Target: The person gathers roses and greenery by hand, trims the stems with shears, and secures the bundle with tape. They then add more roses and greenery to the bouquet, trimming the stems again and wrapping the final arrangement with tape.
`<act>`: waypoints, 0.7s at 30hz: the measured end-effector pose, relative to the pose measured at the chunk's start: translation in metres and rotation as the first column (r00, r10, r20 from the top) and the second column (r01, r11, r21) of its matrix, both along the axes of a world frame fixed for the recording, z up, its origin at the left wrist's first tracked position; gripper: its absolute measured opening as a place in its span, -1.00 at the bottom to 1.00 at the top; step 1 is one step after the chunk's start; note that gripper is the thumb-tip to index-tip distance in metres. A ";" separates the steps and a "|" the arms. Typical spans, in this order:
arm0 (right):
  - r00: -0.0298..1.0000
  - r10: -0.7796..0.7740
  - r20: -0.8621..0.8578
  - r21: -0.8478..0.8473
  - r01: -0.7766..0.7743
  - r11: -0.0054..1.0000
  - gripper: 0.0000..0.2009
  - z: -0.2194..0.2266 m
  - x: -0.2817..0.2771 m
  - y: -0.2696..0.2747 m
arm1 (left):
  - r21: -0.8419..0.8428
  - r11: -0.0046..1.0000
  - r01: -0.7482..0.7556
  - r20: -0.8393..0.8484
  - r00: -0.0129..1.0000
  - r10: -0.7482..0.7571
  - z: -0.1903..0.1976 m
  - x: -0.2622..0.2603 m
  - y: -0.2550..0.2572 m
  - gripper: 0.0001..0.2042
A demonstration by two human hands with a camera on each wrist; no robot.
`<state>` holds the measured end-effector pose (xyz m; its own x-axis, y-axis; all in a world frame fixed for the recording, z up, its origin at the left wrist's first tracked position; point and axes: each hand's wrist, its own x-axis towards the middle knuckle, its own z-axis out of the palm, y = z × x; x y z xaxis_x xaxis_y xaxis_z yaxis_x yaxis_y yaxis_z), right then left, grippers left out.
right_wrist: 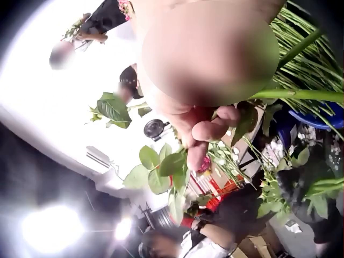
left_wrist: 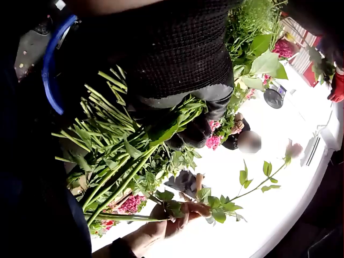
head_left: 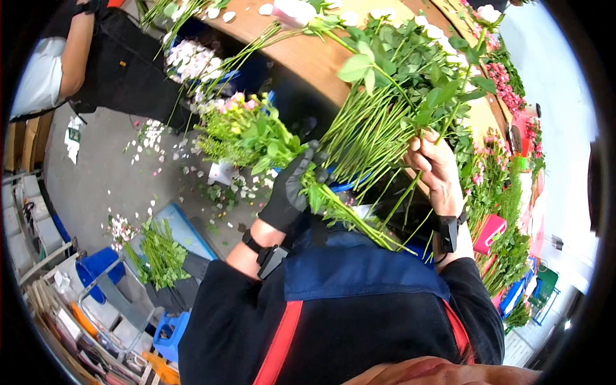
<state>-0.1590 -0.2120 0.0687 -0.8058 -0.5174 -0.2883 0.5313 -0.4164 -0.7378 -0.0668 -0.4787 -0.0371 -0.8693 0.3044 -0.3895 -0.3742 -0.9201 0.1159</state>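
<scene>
My left hand, in a black and grey glove, grips a leafy bunch with small pink and cream blooms; its stems slant down toward the right. Bare, my right hand pinches leafy rose stems between thumb and fingers, to the right of the bunch. In the left wrist view a pale pink rose tops a stem reaching out of the right hand, while the glove is curled round green stems. The right wrist view shows curled fingers beside rose leaves.
A large pile of cut green stems lies with white roses on the brown table. Pink flowers line the right side. Petals litter the floor; a blue bucket stands lower left. Another person is upper left.
</scene>
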 end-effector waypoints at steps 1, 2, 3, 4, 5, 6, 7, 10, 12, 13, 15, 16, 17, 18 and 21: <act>0.999 -0.027 0.024 -0.012 0.027 1.000 -0.88 0.006 -0.002 0.001 | -0.033 0.999 -0.012 0.007 1.000 0.012 0.001 0.000 0.000 -0.76; 0.997 -0.054 0.047 -0.025 0.055 0.998 -0.89 0.012 -0.004 0.001 | -0.052 0.999 -0.006 -0.048 0.999 0.003 0.004 0.000 -0.001 -0.75; 0.995 -0.078 0.057 -0.079 0.082 0.994 -0.90 0.007 -0.007 0.003 | -0.017 1.000 -0.012 -0.044 0.999 0.011 0.002 0.000 -0.001 -0.75; 0.997 -0.060 0.051 -0.093 0.065 0.994 -0.91 0.008 -0.010 0.003 | 0.014 1.000 -0.018 -0.036 0.999 0.018 0.001 0.001 -0.001 -0.75; 0.999 -0.043 0.015 -0.098 0.045 0.994 -0.90 0.010 -0.014 0.004 | 0.049 0.999 -0.008 -0.035 0.999 0.009 0.001 0.000 -0.004 -0.76; 1.000 -0.023 -0.019 -0.103 0.021 0.994 -0.90 0.012 -0.017 0.004 | 0.027 0.999 -0.019 -0.059 0.998 0.020 0.003 0.000 -0.004 -0.76; 0.996 -0.015 -0.083 -0.075 0.008 0.997 -0.88 0.011 -0.020 0.007 | -0.007 1.000 -0.020 -0.042 0.999 0.020 0.006 0.001 -0.005 -0.76; 0.992 -0.071 -0.102 -0.106 0.060 0.993 -0.86 0.004 -0.023 0.010 | -0.044 0.999 -0.021 0.006 1.000 0.022 0.017 -0.003 -0.004 -0.81; 0.993 -0.062 -0.098 -0.093 0.053 0.994 -0.86 0.008 -0.024 0.009 | -0.044 0.999 -0.020 -0.016 1.000 0.019 0.019 -0.004 -0.004 -0.82; 0.994 -0.071 -0.077 -0.084 0.064 0.994 -0.86 0.008 -0.024 0.009 | -0.050 0.999 -0.013 -0.010 1.000 0.012 0.018 -0.004 -0.003 -0.81; 0.994 -0.089 -0.068 -0.057 0.086 0.995 -0.85 0.011 -0.024 0.007 | -0.070 0.998 0.004 -0.017 1.000 -0.005 0.023 -0.007 -0.003 -0.80; 0.993 -0.073 -0.095 -0.054 0.068 0.996 -0.79 0.010 -0.024 0.009 | -0.082 0.997 0.010 -0.016 1.000 -0.012 0.026 -0.008 -0.003 -0.80; 0.993 -0.029 -0.112 -0.031 0.026 0.999 -0.79 0.009 -0.025 0.011 | -0.067 0.998 0.009 -0.037 0.999 -0.012 0.027 -0.009 -0.002 -0.73; 0.992 0.018 -0.127 -0.009 -0.019 1.000 -0.79 0.010 -0.027 0.011 | -0.074 0.997 0.009 -0.044 0.999 -0.012 0.021 -0.011 0.000 -0.72; 0.993 -0.042 -0.115 0.154 0.060 0.986 -0.72 0.018 -0.022 0.004 | -0.014 0.998 0.054 -0.060 0.997 -0.055 0.015 -0.023 0.009 -0.64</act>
<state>-0.1811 -0.2082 0.0865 -0.8613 -0.4304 -0.2701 0.4239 -0.3155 -0.8490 -0.0901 -0.4694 -0.0218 -0.8736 0.3472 -0.3410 -0.4155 -0.8969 0.1511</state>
